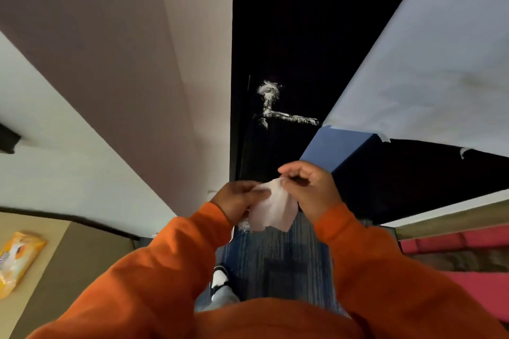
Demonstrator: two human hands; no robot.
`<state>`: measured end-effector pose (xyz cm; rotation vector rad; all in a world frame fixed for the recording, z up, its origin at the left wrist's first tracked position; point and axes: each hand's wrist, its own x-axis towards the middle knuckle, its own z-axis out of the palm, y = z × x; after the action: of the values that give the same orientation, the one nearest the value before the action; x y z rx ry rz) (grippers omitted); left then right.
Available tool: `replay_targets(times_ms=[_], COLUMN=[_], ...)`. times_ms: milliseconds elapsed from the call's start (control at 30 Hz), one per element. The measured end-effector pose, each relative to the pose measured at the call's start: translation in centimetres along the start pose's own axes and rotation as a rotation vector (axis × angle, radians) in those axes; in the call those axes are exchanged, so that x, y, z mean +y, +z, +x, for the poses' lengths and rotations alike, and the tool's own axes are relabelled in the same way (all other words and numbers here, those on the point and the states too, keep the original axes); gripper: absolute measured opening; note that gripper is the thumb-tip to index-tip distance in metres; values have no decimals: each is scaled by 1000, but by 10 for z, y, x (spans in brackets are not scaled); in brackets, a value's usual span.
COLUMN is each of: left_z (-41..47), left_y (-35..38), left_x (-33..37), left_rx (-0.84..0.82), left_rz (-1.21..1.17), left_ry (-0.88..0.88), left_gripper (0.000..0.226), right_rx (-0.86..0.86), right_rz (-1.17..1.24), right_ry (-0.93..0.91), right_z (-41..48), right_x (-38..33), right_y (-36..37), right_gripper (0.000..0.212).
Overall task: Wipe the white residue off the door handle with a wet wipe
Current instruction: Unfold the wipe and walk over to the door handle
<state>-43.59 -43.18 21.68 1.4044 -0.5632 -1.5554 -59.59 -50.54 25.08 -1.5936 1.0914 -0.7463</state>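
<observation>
A dark door (pixel 275 22) stands straight ahead. Its lever handle (pixel 289 118) and the round base above it are smeared with white residue. Below the handle I hold a white wet wipe (pixel 275 212) between both hands. My left hand (pixel 237 198) pinches its left edge and my right hand (pixel 311 190) pinches its top right edge. The wipe hangs down, partly unfolded. Both hands are well short of the handle, with orange sleeves covering my arms.
A yellow-orange wipes packet (pixel 16 261) lies on a brown surface at the far left. A blue box (pixel 338 146) sits right of the handle, just below a large white sheet (pixel 427 63). Pale walls flank the door on the left. Blue striped carpet (pixel 275 261) lies underfoot.
</observation>
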Motion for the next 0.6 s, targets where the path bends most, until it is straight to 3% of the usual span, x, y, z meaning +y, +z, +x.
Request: replay_targets(times_ms=[133,267,367,467,600], left_z=[18,30,38,43,47], left_y=[-2,9,26,45,74], left_x=[14,26,32,40,49], left_rx=[95,142,201,225,278], left_rz=[122,17,-55,-161,-225], left_ry=[94,93,46,21,36], left_gripper=[10,12,13,18,10], right_rx=[83,157,157,13,-227], right_rz=[-77,-145,-211,-216,-158], right_ry=[45,97,1,-124,-122], right_z=[12,18,19,19,24], right_x=[3,15,18,19,18], right_y=[-16,-29,-34,-37,-47], right_gripper=[25,17,18,21,31])
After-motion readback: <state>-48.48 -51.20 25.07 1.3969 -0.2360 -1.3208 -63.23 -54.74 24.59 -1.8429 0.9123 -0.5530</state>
